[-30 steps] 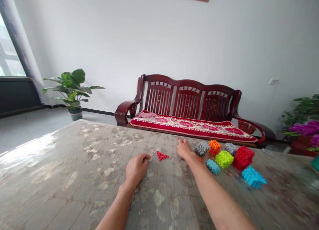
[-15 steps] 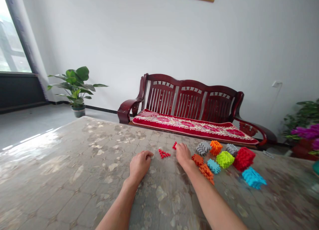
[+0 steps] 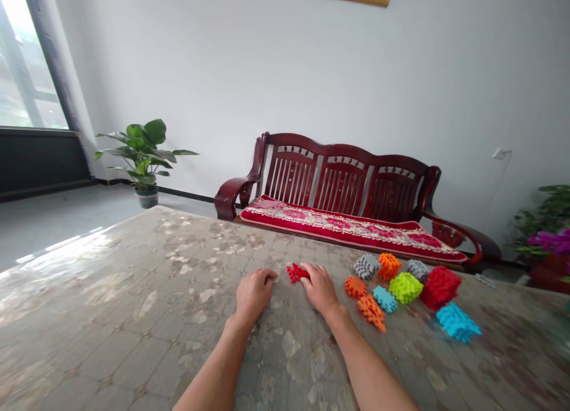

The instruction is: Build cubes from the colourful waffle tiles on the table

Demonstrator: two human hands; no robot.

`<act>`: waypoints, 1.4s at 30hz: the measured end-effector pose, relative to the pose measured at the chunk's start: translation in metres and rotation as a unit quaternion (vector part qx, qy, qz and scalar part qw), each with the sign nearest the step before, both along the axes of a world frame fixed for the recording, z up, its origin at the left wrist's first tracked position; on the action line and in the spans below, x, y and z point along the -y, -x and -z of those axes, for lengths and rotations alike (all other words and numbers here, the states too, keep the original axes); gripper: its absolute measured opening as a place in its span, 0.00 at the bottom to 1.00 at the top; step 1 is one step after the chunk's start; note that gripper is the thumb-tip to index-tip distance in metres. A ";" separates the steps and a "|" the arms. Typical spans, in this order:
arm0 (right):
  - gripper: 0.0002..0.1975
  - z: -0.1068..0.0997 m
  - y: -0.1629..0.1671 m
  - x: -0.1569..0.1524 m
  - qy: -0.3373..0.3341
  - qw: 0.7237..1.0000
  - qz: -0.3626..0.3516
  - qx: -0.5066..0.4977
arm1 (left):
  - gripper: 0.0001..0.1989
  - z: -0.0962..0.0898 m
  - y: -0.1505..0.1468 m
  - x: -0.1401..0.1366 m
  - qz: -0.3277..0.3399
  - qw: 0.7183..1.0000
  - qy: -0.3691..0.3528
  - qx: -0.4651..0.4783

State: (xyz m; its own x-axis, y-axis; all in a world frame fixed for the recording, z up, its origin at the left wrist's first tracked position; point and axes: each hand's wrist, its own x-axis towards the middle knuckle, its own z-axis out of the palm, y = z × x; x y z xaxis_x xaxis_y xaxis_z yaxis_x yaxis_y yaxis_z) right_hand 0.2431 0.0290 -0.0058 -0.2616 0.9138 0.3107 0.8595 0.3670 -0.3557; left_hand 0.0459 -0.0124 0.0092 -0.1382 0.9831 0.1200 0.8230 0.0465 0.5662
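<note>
My right hand (image 3: 319, 287) is over the table just right of centre, thumb and fingers closed on a small red toothed building piece (image 3: 303, 272). That piece meets the red V-shaped building piece (image 3: 293, 272) lying on the tabletop; whether they are joined is too small to tell. My left hand (image 3: 255, 291) rests on the table to the left of the red pieces, apart from them. Its fingers are loosely curled together, and nothing shows in them.
Right of my right hand lie stacks of toothed pieces: orange (image 3: 371, 312), light blue (image 3: 385, 299), lime green (image 3: 405, 287), grey (image 3: 367, 266), red (image 3: 440, 287) and bright blue (image 3: 458, 322). A patterned cloth covers the table (image 3: 133, 316). Beyond it stands a wooden bench (image 3: 341, 179).
My right hand has moved left, bringing the small red piece against the red V-shaped piece. My left hand has stayed about where it was. The view has shifted slightly.
</note>
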 end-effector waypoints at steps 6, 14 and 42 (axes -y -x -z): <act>0.20 -0.001 0.002 0.003 -0.016 0.999 -0.021 0.034 | 0.16 0.003 0.000 -0.001 0.001 1.000 -0.011 0.002; 0.18 -0.004 0.005 0.009 -0.026 0.995 -0.068 0.065 | 0.17 0.005 0.001 -0.001 0.005 1.000 -0.018 -0.002; 0.15 0.010 -0.016 0.041 0.186 0.791 0.059 -0.580 | 0.16 0.001 0.001 -0.001 0.009 1.000 0.000 -0.006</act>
